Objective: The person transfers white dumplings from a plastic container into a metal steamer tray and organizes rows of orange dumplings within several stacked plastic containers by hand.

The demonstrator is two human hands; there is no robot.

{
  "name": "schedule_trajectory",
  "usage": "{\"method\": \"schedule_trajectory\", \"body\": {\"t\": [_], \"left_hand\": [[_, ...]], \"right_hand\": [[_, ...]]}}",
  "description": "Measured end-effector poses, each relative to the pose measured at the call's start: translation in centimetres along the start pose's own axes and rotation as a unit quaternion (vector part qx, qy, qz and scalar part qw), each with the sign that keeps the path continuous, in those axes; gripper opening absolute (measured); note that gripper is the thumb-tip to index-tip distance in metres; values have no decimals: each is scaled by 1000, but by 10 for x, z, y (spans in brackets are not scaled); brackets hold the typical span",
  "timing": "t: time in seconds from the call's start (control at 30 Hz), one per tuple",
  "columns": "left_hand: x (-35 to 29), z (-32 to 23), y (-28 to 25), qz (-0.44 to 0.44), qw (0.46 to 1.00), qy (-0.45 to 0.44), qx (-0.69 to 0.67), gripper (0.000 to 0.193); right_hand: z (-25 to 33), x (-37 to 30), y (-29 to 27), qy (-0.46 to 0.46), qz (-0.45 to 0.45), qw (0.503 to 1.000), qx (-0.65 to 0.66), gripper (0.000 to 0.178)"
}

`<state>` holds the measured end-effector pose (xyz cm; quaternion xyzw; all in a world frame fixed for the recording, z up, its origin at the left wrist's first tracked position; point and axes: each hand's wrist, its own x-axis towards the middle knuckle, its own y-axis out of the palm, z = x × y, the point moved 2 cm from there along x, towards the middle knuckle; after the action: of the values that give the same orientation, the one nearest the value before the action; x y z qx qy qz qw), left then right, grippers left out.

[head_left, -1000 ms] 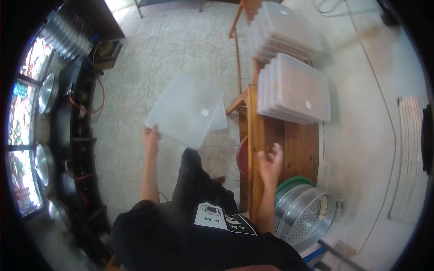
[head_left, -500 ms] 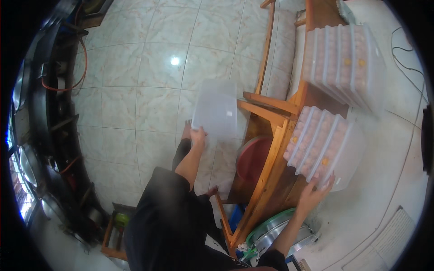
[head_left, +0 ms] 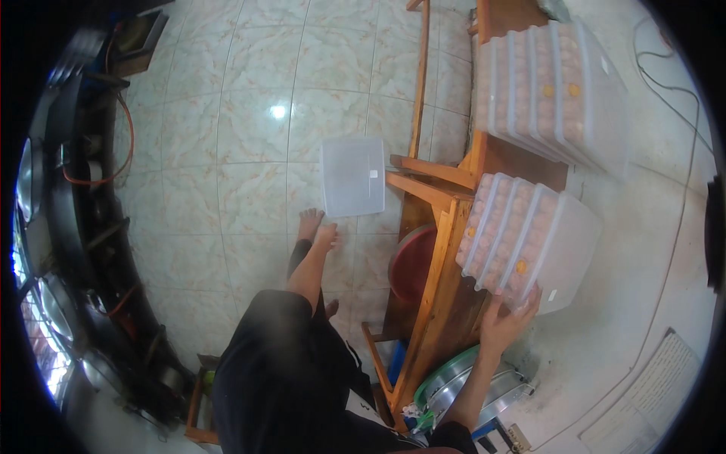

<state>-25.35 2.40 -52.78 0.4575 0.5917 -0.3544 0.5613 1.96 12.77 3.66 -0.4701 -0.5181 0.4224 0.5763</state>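
Note:
A translucent white plastic lid or shallow box (head_left: 349, 181) appears to lie on the tiled floor ahead of me, with a small label on its right side. My left hand (head_left: 327, 237) is just below its near left corner, seemingly apart from it, fingers loosely bent and holding nothing I can see. On the right, my right hand (head_left: 510, 321) grips the near edge of a stack of translucent plastic boxes (head_left: 522, 234). Rows of pale round balls fill these boxes, a few of them orange-yellow. Its top is a plain translucent cover.
Behind the gripped stack stands a taller stack of similar boxes (head_left: 541, 94). Both rest on a wooden table (head_left: 446, 280). Under it is a red basin (head_left: 412, 265); metal pots (head_left: 488, 393) stand by my right forearm. A dark rack (head_left: 76, 197) lines the left side.
The translucent lid or box has left my left hand and now looks lower, at the floor. My right hand stays at the stack's edge. The whole view has shifted slightly.

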Motion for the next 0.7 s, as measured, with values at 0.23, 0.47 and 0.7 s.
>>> {"method": "schedule_trajectory", "body": {"t": [0.23,0.47,0.7], "left_hand": [[-69,4,-49,4,994,40,101,46],[-162,-52,-82,2,983,108,146,46],[-258,-100,-71,-40,956,286,56,52]], "right_hand": [[-53,-24,-4,177,-170,941,233,69],[-148,-78,150,601,-27,292,743,109],[-153,-29,181,556,-42,226,799,92]]}}
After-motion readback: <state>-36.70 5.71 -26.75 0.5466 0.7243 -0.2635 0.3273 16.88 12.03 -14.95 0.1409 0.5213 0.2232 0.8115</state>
